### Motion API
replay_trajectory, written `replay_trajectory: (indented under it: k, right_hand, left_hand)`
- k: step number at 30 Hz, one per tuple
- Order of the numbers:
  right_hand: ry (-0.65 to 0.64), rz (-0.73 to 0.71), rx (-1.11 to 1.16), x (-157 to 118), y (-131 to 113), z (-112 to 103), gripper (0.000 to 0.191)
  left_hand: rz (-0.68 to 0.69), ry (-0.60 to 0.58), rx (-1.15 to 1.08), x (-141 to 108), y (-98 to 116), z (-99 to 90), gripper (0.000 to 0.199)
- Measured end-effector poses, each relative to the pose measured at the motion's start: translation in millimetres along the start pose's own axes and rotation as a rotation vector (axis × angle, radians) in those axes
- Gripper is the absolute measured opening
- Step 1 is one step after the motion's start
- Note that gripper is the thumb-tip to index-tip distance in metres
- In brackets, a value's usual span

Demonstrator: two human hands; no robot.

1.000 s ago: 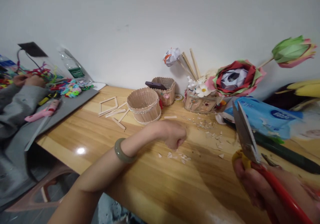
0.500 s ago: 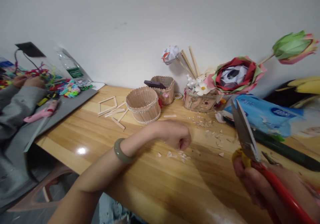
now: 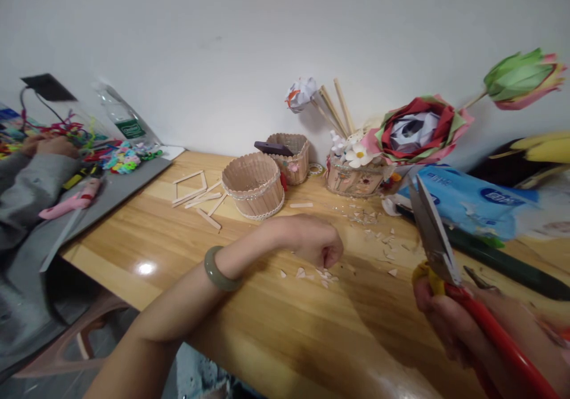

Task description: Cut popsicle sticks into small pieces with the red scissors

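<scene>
My left hand (image 3: 314, 240), below a green bangle (image 3: 219, 268), is curled closed just over the wooden table; whatever its fingers may hold is hidden. Small pale wood chips (image 3: 327, 276) lie beneath and beside it. At the right, my right hand (image 3: 481, 328) grips scissors (image 3: 439, 238) with red and yellow handles, raised above the table, blades pointing up and away and slightly parted. Farther back stands a round basket (image 3: 253, 186) made of wooden sticks, with a beaded trim. Left of it, several flat craft sticks (image 3: 189, 196) lie loosely.
A smaller stick basket (image 3: 294, 158) holds a dark phone-like object (image 3: 272, 148). Paper flowers (image 3: 416, 130) rise from a decorated basket (image 3: 356, 179). At right lie a blue wipes pack (image 3: 476, 200) and a dark green tube (image 3: 507, 262). A co-worker's hands (image 3: 56, 145) and a pink glue gun (image 3: 73, 200) are at left.
The view has shifted very slightly. My left hand has edged a little to the right, still closed. The scissors stay in my right hand at nearly the same angle.
</scene>
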State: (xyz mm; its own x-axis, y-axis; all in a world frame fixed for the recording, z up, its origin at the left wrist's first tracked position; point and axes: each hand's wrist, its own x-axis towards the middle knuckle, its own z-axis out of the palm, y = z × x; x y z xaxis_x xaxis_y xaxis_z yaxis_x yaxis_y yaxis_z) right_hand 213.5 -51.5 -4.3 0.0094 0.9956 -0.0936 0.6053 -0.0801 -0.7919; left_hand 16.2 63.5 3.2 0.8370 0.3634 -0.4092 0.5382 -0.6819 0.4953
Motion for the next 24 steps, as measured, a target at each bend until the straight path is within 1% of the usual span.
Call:
replay_trajectory:
  k: [1, 4, 5, 7, 9, 11, 14, 16, 18, 21, 22, 24]
  right_hand:
    - [-0.004, 0.002, -0.01, 2, 2, -1, 0.06]
    - [-0.092, -0.02, -0.023, 9, 9, -4, 0.06]
    - [-0.102, -0.031, -0.026, 11, 10, -4, 0.059]
    - [-0.05, -0.037, -0.034, 15, 11, -2, 0.056]
    - [0.05, -0.029, -0.045, 16, 9, 2, 0.053]
    - [0.085, -0.037, -0.047, 15, 5, 6, 0.051]
    - [0.094, -0.046, -0.048, 12, 4, 8, 0.05]
    - [0.084, -0.046, -0.056, 11, 8, 4, 0.05]
    - [0.033, -0.053, -0.07, 11, 16, 0, 0.05]
    - [-0.093, -0.087, -0.072, 12, 26, -6, 0.05]
    - [-0.113, -0.088, -0.056, 12, 28, -7, 0.051]
    - [-0.082, -0.071, -0.004, 12, 28, -6, 0.051]
  left_hand:
    - [-0.004, -0.001, 0.018, 0, 1, 0.2, 0.016]
    - [-0.015, 0.003, 0.09, -1, 3, 1.2, 0.016]
    - [-0.026, 0.013, 0.123, -2, 4, 1.7, 0.016]
    - [-0.056, 0.042, 0.196, -4, 7, 2.9, 0.018]
    - [-0.085, 0.07, 0.258, -6, 10, 4.0, 0.019]
    - [-0.094, 0.081, 0.291, -8, 11, 4.5, 0.02]
    - [-0.071, 0.071, 0.26, -9, 10, 3.0, 0.021]
    - [-0.053, 0.068, 0.202, -9, 7, 1.1, 0.022]
    - [-0.033, 0.082, 0.152, -8, 1, -0.6, 0.022]
    - [-0.023, 0.132, 0.114, -7, -6, -1.6, 0.022]
    - [-0.031, 0.15, 0.105, -7, -8, -1.5, 0.02]
    - [-0.054, 0.171, 0.085, -6, -9, -1.1, 0.015]
